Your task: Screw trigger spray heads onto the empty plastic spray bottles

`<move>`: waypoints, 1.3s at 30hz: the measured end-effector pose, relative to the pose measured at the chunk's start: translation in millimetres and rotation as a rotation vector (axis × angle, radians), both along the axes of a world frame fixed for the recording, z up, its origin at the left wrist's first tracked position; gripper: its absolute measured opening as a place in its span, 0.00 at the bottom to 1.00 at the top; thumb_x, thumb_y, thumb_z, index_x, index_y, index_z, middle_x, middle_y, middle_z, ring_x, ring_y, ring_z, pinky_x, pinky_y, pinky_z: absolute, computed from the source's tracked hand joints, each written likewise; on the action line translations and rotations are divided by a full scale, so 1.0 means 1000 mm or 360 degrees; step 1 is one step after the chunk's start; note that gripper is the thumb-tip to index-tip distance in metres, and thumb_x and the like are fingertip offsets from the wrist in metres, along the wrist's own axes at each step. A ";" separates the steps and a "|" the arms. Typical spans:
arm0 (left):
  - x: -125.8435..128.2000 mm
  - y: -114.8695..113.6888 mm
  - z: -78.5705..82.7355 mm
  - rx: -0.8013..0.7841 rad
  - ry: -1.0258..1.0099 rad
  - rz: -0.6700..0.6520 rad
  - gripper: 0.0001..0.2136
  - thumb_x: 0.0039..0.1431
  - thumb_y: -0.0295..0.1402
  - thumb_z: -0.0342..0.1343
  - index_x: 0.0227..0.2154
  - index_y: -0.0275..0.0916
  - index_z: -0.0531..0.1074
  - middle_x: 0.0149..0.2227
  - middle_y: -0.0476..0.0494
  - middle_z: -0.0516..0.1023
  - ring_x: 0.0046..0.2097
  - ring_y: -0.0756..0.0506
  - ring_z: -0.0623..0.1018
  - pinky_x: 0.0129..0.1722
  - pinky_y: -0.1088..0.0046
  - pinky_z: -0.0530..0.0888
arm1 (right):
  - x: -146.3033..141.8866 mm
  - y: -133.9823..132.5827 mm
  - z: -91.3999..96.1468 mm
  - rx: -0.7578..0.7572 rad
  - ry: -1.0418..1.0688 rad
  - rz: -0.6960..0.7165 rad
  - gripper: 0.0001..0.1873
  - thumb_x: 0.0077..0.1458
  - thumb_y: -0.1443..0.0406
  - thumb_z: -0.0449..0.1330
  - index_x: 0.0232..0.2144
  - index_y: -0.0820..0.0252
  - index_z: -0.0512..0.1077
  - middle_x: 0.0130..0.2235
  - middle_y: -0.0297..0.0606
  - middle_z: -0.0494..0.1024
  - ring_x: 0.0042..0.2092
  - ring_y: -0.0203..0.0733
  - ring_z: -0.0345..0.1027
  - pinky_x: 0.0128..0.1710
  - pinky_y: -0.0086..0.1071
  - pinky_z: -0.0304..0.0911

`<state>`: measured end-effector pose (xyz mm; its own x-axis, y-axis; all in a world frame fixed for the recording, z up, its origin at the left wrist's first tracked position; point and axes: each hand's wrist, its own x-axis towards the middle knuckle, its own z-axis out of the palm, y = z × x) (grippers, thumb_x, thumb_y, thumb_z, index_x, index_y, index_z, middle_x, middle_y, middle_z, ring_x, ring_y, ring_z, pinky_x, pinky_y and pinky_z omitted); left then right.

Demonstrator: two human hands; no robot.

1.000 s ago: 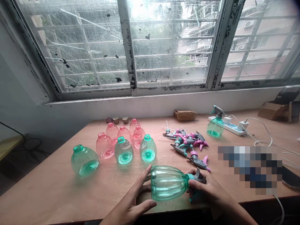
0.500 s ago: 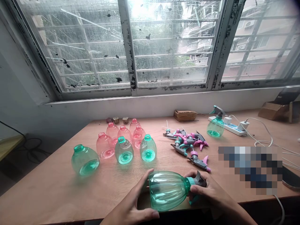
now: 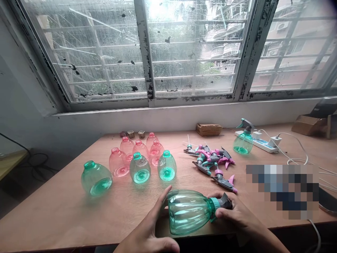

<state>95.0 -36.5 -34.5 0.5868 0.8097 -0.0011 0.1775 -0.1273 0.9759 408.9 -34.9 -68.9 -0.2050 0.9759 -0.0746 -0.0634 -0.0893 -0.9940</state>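
A green see-through bottle (image 3: pixel 188 211) lies on its side near the front edge of the wooden table (image 3: pixel 58 214). My left hand (image 3: pixel 150 232) wraps round the bottle's base. My right hand (image 3: pixel 234 214) is closed on the grey and teal spray head (image 3: pixel 222 203) fitted at the bottle's neck. A pile of loose spray heads (image 3: pixel 210 161), pink, teal and grey, lies just beyond my right hand.
Several open pink bottles (image 3: pixel 137 151) and green bottles (image 3: pixel 139 170) stand in a group at the left middle, one green bottle (image 3: pixel 95 178) apart. A finished green sprayer (image 3: pixel 243 138) stands by a white power strip (image 3: pixel 259 142) with cables. Cardboard boxes (image 3: pixel 306 123) sit at far right.
The bottle has been turned slightly in my hands, and my left thumb has slid lower under its base. The view has shifted a little; the things on the table stay put.
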 end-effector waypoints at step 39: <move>0.005 0.004 0.000 -0.0063 -0.0166 0.0097 0.43 0.52 0.28 0.71 0.66 0.52 0.55 0.69 0.42 0.62 0.68 0.32 0.64 0.67 0.53 0.64 | -0.006 0.006 -0.004 0.0165 0.0354 -0.0043 0.28 0.54 0.51 0.71 0.51 0.55 0.67 0.29 0.32 0.80 0.29 0.44 0.76 0.34 0.37 0.72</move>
<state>100.1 -32.6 -34.6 0.5353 0.8443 0.0248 0.0810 -0.0805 0.9935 403.2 -29.0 -73.1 -0.1791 0.9813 0.0702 -0.2827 0.0170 -0.9591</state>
